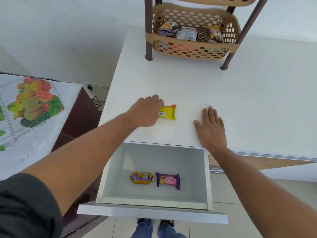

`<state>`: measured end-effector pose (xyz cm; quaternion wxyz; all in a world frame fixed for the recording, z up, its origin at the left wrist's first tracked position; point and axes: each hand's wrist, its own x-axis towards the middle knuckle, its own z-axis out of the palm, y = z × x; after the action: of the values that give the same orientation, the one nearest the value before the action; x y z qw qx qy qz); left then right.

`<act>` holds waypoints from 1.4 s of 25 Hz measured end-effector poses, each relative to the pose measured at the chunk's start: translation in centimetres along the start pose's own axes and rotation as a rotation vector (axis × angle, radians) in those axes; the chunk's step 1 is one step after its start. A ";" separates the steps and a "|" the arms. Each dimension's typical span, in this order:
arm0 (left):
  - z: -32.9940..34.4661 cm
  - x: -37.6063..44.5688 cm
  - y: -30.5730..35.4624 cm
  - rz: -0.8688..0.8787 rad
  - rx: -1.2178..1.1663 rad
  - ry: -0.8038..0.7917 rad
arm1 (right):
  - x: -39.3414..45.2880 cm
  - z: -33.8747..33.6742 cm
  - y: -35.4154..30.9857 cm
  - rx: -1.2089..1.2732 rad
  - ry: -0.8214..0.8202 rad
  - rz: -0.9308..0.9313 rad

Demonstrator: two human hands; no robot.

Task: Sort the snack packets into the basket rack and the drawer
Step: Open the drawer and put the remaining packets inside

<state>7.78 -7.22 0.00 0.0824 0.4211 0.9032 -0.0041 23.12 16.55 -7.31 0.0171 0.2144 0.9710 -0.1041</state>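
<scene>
The fingers [158, 102] of my left hand [145, 111] curl onto the last yellow packet [168, 112] on the white table [240, 100], my right hand [211, 127] lying flat nearby; next I judge lifting it into the open drawer [208, 177] near me.

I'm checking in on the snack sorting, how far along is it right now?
Nearly done, it seems. Done: two packets lie in the open drawer, a yellow-purple one and a purple-pink one, and several sit in the basket rack. In hand: the left hand is on the yellow packet on the counter; the right hand rests flat. Left: placing that packet.
</scene>
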 end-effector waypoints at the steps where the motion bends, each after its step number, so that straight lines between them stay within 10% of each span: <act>1: -0.1 -1.3 0.8 0.026 -0.074 0.018 | 0.0 0.0 0.0 -0.002 0.003 0.002; 9: 6.8 -14.8 9.2 0.261 -0.585 -0.290 | -0.3 0.1 0.0 -0.009 0.031 0.007; 21: 21.2 -9.7 5.4 -0.115 -0.312 -0.411 | -0.4 0.1 -0.1 -0.001 0.068 0.027; 35: 24.8 -8.1 6.9 -0.143 -0.063 -0.510 | -0.4 0.6 -0.1 -0.002 0.108 0.027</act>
<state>21.78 -10.79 -22.79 0.3199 0.3387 0.8805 -0.0880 23.46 16.21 -7.81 -0.0339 0.2325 0.9677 -0.0912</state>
